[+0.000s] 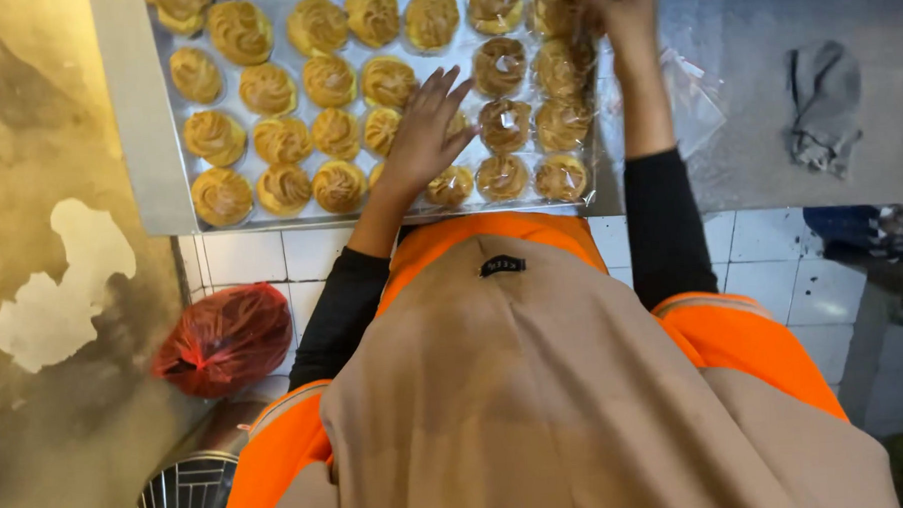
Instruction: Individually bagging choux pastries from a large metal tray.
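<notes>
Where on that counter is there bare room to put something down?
The steel counter is bare right of the pastry tray, between a clear plastic bag and a grey rag. The tray is crowded with pastries, with both hands over it.

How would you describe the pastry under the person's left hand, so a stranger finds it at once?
Start at the metal tray of swirled golden pastries on the counter. In its bottom row, the left hand lies spread over the pastry fourth from the right. Its neighbours to the right are uncovered by any hand.
</notes>
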